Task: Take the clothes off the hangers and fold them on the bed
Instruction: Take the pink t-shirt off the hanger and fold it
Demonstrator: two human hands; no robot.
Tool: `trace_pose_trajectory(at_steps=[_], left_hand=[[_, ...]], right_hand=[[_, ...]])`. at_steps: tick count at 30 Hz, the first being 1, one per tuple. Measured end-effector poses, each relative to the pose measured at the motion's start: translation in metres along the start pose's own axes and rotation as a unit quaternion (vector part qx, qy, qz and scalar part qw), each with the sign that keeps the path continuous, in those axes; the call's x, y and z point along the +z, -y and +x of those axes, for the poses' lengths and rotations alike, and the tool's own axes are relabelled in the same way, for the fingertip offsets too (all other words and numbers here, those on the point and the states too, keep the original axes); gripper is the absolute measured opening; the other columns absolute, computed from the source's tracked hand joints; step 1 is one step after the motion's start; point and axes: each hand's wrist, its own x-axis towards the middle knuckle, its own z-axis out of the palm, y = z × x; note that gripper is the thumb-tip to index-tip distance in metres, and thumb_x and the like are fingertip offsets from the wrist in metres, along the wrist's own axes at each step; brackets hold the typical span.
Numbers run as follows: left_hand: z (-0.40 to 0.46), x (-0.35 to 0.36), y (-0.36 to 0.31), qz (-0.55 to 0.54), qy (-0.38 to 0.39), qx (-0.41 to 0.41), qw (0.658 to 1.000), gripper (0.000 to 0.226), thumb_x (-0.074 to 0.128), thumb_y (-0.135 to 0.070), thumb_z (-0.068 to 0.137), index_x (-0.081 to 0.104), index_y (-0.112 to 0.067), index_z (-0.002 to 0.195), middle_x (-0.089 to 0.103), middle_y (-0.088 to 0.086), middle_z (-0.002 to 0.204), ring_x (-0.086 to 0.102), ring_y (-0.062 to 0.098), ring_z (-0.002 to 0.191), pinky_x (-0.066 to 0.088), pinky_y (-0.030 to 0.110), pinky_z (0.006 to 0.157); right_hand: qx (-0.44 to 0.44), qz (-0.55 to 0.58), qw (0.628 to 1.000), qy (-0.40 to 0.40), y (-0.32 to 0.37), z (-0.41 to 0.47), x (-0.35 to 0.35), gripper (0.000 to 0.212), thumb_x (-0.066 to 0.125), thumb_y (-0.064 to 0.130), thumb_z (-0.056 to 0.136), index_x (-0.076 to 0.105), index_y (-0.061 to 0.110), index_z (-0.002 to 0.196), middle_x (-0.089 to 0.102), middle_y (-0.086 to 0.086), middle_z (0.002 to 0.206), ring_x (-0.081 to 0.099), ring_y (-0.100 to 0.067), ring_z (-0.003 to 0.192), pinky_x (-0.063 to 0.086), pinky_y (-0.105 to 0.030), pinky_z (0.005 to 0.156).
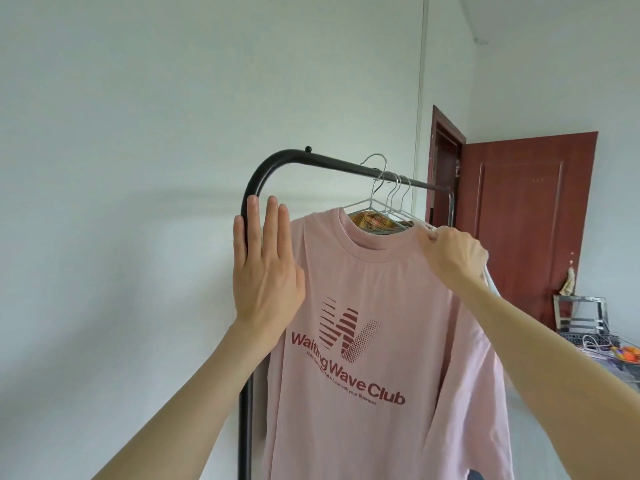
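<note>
A pink T-shirt (374,358) with dark red "Waiting Wave Club" print hangs on a white wire hanger (372,202) from the black clothes rail (311,159). My right hand (453,254) pinches the shirt's shoulder and the hanger's arm at the right of the collar. My left hand (265,268) is raised flat, fingers straight, in front of the shirt's left shoulder and the rail's upright. Behind the pink shirt hang more hangers (398,195), one carrying a yellow plaid garment (372,220). The bed is out of view.
The rail's black upright (246,410) runs down at the left against a white wall. A dark red door (526,220) stands open at the right. A cluttered metal rack (585,320) with cables sits low at the far right.
</note>
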Motion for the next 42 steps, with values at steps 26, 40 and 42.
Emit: trace_pose_trajectory(at_steps=[26,40,42], left_hand=[[-0.124,-0.08,-0.252,-0.571,0.254,0.118,0.772,0.056,0.045,-0.014,0.085,0.034,-0.005,0.139,0.037,0.017,0.142,0.03,0.032,0.135,0.031,0.052,0.108],[-0.17,-0.435,-0.398,-0.783,0.239,0.175,0.547,0.027,0.036,-0.024,0.102,0.057,-0.009,0.109,0.057,0.002,0.091,0.057,0.03,0.095,0.035,0.044,0.092],[-0.176,-0.485,-0.411,-0.804,0.235,0.188,0.512,0.028,0.035,-0.026,0.102,0.056,-0.011,0.112,0.058,0.003,0.091,0.057,0.03,0.095,0.038,0.047,0.095]], right_hand=[[0.167,-0.15,0.971,-0.081,-0.24,-0.246,-0.279,0.053,0.057,0.045,0.084,0.028,0.016,0.051,0.029,-0.001,0.048,0.03,-0.021,0.054,0.035,-0.034,0.061],[0.256,-0.32,0.896,-0.173,-0.255,-0.468,-0.632,0.055,0.061,0.05,0.085,0.029,0.018,0.054,0.028,0.002,0.047,0.032,-0.014,0.053,0.027,-0.03,0.064],[0.285,-0.359,0.871,-0.177,-0.245,-0.5,-0.68,0.052,0.059,0.052,0.085,0.038,0.016,0.055,0.036,0.002,0.05,0.041,-0.017,0.06,0.027,-0.029,0.065]])
